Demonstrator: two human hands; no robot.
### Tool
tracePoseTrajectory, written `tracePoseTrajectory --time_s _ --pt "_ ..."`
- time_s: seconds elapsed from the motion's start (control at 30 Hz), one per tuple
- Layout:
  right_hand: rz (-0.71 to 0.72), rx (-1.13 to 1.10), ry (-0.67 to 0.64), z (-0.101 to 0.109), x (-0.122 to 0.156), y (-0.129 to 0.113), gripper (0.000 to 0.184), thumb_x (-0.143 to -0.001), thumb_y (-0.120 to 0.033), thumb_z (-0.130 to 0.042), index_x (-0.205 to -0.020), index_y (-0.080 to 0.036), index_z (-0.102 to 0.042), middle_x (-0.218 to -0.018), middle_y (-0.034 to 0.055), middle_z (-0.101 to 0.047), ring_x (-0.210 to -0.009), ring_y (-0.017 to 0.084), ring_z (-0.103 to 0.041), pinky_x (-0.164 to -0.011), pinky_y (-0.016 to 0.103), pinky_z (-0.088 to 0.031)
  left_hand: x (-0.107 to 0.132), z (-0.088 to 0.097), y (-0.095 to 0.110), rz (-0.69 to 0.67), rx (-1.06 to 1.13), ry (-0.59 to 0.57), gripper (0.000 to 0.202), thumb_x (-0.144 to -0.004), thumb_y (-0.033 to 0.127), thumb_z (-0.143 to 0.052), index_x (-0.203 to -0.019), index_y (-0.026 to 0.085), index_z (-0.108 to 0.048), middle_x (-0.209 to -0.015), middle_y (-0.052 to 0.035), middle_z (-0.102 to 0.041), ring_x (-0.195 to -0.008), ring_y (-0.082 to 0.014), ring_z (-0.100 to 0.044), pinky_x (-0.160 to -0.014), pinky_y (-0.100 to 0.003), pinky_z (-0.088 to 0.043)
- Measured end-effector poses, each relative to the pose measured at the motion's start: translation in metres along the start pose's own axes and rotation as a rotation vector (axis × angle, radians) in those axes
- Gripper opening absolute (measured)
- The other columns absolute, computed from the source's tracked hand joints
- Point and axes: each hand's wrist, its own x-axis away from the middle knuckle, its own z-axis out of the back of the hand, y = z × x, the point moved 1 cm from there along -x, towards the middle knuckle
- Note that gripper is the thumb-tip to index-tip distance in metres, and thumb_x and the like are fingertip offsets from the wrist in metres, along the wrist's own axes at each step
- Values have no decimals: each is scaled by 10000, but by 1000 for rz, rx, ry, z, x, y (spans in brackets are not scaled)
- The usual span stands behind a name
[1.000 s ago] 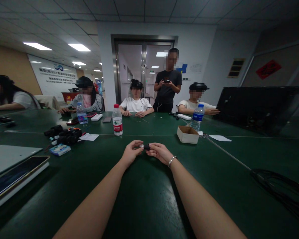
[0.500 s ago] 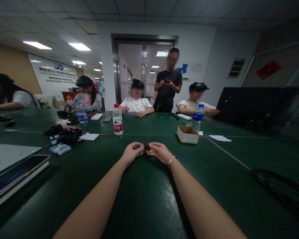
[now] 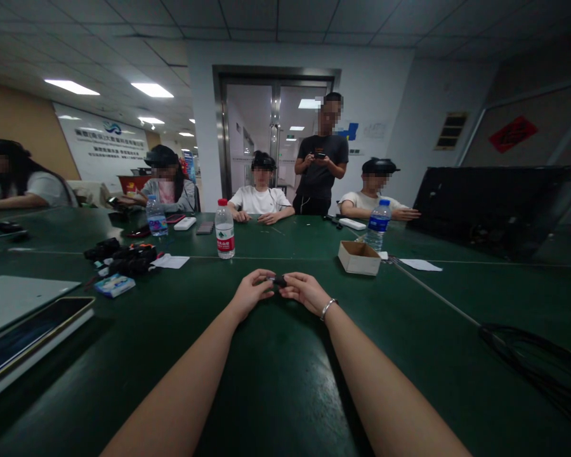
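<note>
Holding a small black object (image 3: 280,281) between both hands (image 3: 253,290) (image 3: 308,292)

A small item (image 3: 280,281) sits between the left hand (image 3: 252,295) and right hand (image 3: 307,293); behind it on the bench (image 3: 276,368), a water bottle (image 3: 225,231) stands left, a box (image 3: 358,261) right.

福 on the red diamond (image 3: 512,134), 大 on the mostly blurred wall sign (image 3: 107,141)

Small black object (image 3: 280,281), held sideways, partly hidden
</note>
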Motion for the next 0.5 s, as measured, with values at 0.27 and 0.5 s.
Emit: tracePoseTrajectory --time_s 0.27,0.5 --pt "-1 8 -5 -3 3 -2 110 -801 -115 -616 -888 -71 -565 -720 122 -664 -579 160 -658 -571 212 -557 -1 0 -2 -48 -49 43 359 -719 344 -658 -1035 204 -562 -1004 -94 -575 -860 -178 -579 -585 -216 -507" --pt "0 7 5 -3 4 -3 116 -787 -108 -630 -884 -80 -571 -693 95 -658 -585 160 -659 -572 213 -558 -1 0 1 -59 3 17 314 -702 236 -680 -996 181 -586 -1095 -111 -556 -967 -201 -559 -713 -265 -517"
